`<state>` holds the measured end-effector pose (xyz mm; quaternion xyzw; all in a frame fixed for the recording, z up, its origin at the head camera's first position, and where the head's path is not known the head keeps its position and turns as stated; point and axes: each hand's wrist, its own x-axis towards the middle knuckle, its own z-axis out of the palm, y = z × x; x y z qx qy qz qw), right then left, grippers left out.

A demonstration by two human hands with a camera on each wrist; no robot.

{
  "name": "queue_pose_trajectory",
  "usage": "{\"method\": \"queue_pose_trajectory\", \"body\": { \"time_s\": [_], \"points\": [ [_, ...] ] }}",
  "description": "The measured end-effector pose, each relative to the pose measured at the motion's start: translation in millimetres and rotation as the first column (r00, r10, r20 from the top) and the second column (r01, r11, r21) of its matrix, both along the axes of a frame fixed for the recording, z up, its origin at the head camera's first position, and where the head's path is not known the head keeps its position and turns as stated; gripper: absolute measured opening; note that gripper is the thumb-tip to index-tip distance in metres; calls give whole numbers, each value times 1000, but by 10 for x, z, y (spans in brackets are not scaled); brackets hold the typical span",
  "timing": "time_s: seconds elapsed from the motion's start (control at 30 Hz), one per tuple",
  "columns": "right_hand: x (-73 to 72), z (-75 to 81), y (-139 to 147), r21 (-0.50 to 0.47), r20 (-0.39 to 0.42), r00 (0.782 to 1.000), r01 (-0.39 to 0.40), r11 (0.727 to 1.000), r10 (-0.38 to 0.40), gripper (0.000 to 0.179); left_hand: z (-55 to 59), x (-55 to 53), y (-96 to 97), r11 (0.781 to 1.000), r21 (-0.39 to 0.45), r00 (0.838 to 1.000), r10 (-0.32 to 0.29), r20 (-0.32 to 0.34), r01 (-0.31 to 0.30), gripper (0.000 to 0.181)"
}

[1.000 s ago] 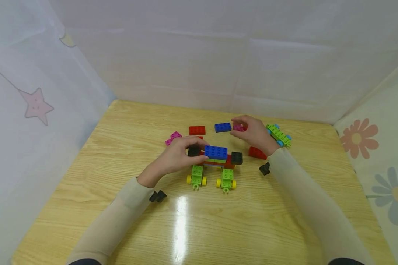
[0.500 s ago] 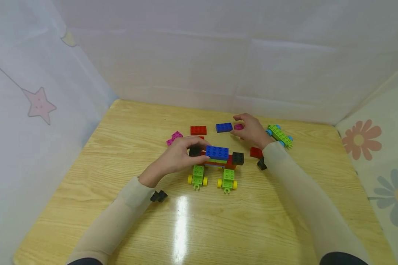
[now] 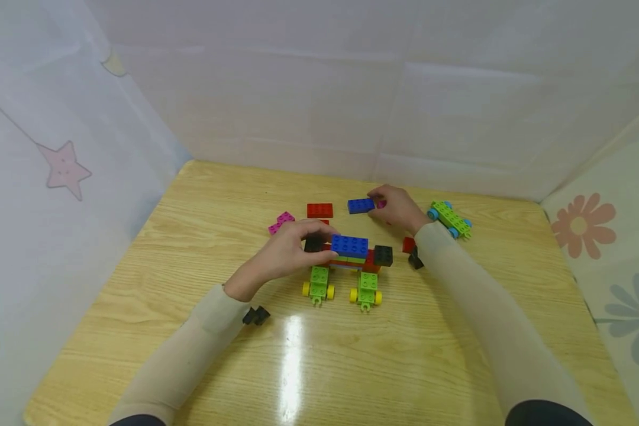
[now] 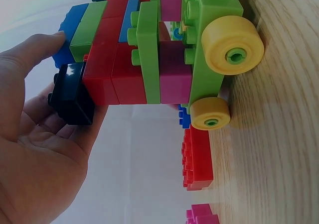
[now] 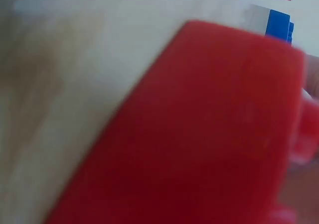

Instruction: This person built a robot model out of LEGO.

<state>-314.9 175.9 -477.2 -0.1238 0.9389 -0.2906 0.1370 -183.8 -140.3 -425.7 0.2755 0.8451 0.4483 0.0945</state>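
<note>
My left hand (image 3: 284,251) grips the left end of a toy brick vehicle (image 3: 348,245), its thumb against the blue brick on top (image 4: 67,50) and its fingers behind a black brick (image 4: 72,94). The vehicle has red, green and magenta layers over green wheel bases (image 4: 212,40) with yellow wheels. My right hand (image 3: 399,210) reaches to the back of the table, thumb and forefinger apart at the right end of a loose blue brick (image 3: 359,206). A magenta brick (image 3: 381,204) shows partly under that hand. A red brick (image 5: 199,129) fills much of the right wrist view, blurred.
Red bricks (image 3: 320,210) and magenta bricks (image 3: 282,222) lie behind the vehicle. A green wheel base with blue wheels (image 3: 449,219) stands at the back right. Small black pieces lie by the left sleeve (image 3: 256,315) and right sleeve (image 3: 415,258). A cloth wall (image 3: 298,118) borders the back.
My right hand has moved left from over the magenta brick to the end of the blue brick. My left hand keeps its grip on the vehicle. The view has shifted slightly.
</note>
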Motion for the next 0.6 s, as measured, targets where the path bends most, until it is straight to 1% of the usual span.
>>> {"method": "queue_pose_trajectory", "body": {
  "time_s": [0.13,0.23,0.33,0.43,0.6],
  "points": [
    [-21,-18,-4,38,-24,1000,-11,999,12,53,9,4,5,1000,-2,1000,3,4,-3,40],
    [0,-9,-2,29,-17,1000,3,1000,-2,51,12,5,4,1000,-1,1000,2,2,-2,40],
    [26,13,-2,7,1,1000,21,1000,-21,51,12,0,3,1000,2,1000,-1,1,1,40],
    [48,47,0,-35,26,999,47,998,-46,50,8,-3,4,1000,8,1000,0,1,0,40],
    [81,104,7,-79,39,997,75,994,-72,51,7,-3,2,1000,18,1000,7,4,-8,40]
  ]
}}
